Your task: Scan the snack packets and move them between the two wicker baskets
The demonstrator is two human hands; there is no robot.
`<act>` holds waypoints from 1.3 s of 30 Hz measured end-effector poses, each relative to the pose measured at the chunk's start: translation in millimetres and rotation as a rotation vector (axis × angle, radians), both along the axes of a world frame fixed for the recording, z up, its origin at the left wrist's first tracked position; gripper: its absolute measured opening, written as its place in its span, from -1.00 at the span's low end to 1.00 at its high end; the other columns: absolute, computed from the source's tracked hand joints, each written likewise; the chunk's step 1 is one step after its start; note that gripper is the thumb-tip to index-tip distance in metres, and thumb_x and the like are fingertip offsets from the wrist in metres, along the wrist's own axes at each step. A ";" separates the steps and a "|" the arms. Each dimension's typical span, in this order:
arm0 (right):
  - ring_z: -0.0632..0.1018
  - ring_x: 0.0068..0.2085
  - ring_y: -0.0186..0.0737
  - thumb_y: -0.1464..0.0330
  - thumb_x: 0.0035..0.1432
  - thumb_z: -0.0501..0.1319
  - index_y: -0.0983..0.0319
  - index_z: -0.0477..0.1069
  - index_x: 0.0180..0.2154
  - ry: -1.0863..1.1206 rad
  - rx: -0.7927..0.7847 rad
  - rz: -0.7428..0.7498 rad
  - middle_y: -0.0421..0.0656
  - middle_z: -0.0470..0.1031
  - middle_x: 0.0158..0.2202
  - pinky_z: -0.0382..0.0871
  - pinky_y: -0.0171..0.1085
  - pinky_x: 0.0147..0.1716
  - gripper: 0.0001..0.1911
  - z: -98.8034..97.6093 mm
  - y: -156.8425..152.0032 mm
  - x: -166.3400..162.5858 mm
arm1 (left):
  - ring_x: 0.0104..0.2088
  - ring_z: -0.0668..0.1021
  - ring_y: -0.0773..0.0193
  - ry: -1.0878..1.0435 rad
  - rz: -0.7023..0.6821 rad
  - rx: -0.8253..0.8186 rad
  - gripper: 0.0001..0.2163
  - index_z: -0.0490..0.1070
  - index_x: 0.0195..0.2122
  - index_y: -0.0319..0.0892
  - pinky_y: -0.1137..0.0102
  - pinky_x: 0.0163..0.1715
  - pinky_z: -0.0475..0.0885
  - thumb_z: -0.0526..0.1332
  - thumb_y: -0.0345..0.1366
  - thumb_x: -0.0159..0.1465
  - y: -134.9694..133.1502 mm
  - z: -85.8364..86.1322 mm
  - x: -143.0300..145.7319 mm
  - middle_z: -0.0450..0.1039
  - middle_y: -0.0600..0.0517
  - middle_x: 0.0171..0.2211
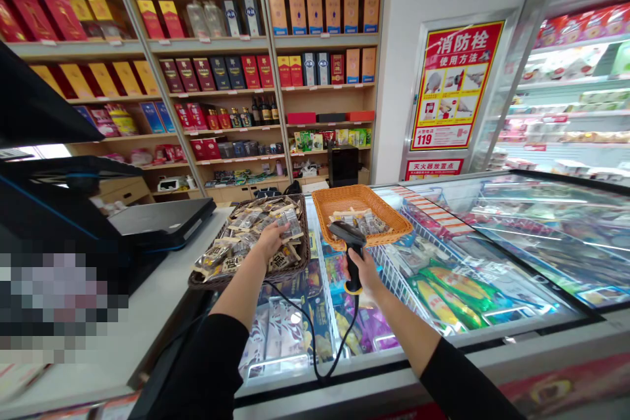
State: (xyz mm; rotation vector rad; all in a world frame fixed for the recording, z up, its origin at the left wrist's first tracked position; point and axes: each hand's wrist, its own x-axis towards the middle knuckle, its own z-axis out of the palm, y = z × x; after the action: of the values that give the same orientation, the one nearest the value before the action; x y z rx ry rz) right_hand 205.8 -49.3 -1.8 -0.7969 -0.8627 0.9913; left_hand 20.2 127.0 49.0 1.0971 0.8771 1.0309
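My left hand [272, 238] reaches into a dark wicker basket [300, 262] heaped with small snack packets [246, 223]; its fingers curl around one packet. My right hand [361, 270] grips the handle of a black barcode scanner [347, 236] with a yellow base, its head pointing toward an orange woven basket [339, 200] that holds a few packets. A black cable [315, 348] runs down from the scanner. Both baskets rest on the glass lid of a chest freezer [443, 289].
A white counter [147, 302] with a black register and screen [73, 223] stands at left. Shelves of boxed goods [221, 72] fill the back wall. A fire-hydrant poster [455, 85] hangs at right, beside an open chiller [575, 79].
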 end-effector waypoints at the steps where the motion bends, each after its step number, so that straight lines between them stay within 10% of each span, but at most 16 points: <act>1: 0.28 -0.73 -0.40 0.08 -0.02 0.25 0.21 0.24 -0.48 -0.090 0.022 -0.010 -0.31 0.31 -0.69 0.13 -0.37 -0.74 -0.65 0.5 -2.2 -1.3 | -0.27 0.56 0.27 -0.008 -0.002 0.014 -0.84 0.40 -0.37 -0.25 0.36 -0.16 0.45 0.32 -0.41 0.00 -0.1 -0.3 0.3 0.52 -0.04 -0.35; 16: 0.30 -0.73 -0.35 0.18 0.10 0.18 0.18 0.29 -0.44 -0.548 0.070 -0.048 -0.31 0.28 -0.76 0.16 -0.35 -0.68 -0.78 0.7 -3.9 -18.2 | -0.24 0.53 0.28 0.049 -0.224 0.250 -0.71 0.41 -0.16 -0.18 0.40 -0.25 0.44 0.26 -0.24 0.08 -22.5 7.8 13.5 0.51 -0.03 -0.23; 24: 0.28 -0.74 -0.37 0.13 0.09 0.18 0.19 0.25 -0.49 -0.459 0.018 -0.018 -0.31 0.29 -0.77 0.16 -0.36 -0.70 -0.71 -5.2 -1.1 -13.2 | -0.58 0.40 0.46 0.169 0.002 0.249 -0.63 0.44 -0.40 -0.26 0.51 -0.52 0.35 0.42 -0.14 -0.18 -15.3 -0.5 6.6 0.39 0.12 -0.58; 39: 0.29 -0.74 -0.37 0.13 0.10 0.17 0.21 0.26 -0.45 -0.461 -0.004 -0.032 -0.32 0.29 -0.75 0.17 -0.37 -0.72 -0.71 -6.5 -1.0 -14.8 | -0.52 0.48 0.42 0.095 0.042 0.168 -0.65 0.41 -0.39 -0.27 0.48 -0.46 0.45 0.45 -0.27 -0.18 -15.7 -0.1 9.3 0.47 0.05 -0.48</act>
State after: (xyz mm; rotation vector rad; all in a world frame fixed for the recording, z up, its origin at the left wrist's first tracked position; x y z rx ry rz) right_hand 191.0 -50.3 -8.3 -1.0614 -1.2373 0.7908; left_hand 29.5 111.3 48.8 1.2815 0.9047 1.1103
